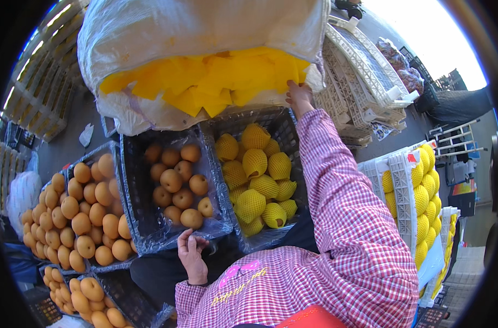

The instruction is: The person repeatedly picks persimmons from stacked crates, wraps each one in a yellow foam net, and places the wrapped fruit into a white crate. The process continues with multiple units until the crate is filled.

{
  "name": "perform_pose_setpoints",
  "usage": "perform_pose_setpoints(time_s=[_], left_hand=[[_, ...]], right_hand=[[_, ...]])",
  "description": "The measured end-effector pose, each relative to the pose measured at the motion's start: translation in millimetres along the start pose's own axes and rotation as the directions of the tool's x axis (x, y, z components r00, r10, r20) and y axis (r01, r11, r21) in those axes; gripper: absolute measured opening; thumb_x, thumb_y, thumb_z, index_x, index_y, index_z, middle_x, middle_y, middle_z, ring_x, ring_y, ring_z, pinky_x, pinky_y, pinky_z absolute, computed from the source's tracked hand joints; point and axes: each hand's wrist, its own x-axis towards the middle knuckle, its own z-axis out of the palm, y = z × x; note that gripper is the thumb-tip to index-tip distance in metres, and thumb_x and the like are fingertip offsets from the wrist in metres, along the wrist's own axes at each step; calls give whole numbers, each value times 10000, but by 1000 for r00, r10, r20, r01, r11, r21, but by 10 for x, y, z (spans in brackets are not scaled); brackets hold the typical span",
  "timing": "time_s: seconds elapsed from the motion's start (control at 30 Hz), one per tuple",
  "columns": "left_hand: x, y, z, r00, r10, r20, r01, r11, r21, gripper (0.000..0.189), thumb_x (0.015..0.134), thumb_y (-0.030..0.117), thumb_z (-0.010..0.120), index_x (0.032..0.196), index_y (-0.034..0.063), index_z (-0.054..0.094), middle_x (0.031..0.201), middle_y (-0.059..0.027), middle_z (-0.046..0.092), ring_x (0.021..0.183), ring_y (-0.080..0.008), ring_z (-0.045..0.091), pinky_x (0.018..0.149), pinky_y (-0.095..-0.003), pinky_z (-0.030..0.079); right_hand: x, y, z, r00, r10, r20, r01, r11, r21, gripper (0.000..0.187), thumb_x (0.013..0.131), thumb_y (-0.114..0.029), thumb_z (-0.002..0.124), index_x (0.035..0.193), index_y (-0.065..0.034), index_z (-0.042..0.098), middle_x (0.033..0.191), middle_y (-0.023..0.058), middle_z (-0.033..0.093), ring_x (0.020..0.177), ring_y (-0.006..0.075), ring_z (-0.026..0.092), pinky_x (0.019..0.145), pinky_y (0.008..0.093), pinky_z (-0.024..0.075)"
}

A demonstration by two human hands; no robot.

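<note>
My right hand (300,97) reaches to the right end of a white woven sack's mouth, its fingers against the flat yellow foam sleeves (224,82). Whether it grips one is unclear. My left hand (193,256) is raised, fingers apart with nothing seen in them, by the near rim of a plastic-lined black crate (130,197). Loose brown Asian pears (171,181) lie in that crate. Beside it, a second black crate (292,135) holds several fruits in yellow foam net sleeves (255,163). The white sack (200,24) overhangs the far rims of both crates.
More crates of bare brown pears (81,221) stand at the left and lower left. White plastic crates (355,82) are stacked at the upper right. Crates of yellow-sleeved fruit (427,197) stand at the right. Slatted pallets (44,82) rise at the upper left.
</note>
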Motion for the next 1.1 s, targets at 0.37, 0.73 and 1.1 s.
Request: perform_pose_setpoints(time_s=[0.37,0.73,1.1], left_hand=[[95,157,249,861,218,459,-396,854,336,647,932,129,657,1505,91,359,1487,-115,374,1171,-205,514,872,-266,511],[10,918,-448,989,128,73,-124,991,-53,503,808,126,823,1234,14,580,1055,-85,671,912,-160,692,740,-267,607],[45,1108,-977,980,173,96,-113,890,-442,372,1013,156,557,1359,29,508,1147,-142,676,994,-252,701,864,-355,577]], right_hand=[[-3986,722,-729,271,-348,897,447,871,203,243,695,-131,697,757,-21,489,1296,221,564,1139,331,580,963,383,438],[-4404,45,172,-176,-442,879,574,679,457,172,685,-67,645,772,-25,503,1312,230,568,1168,356,602,972,382,469],[-4413,-395,2541,-497,-58,866,-6,998,64,531,914,-497,646,1199,-65,524,1226,152,615,1100,238,637,978,379,499]])
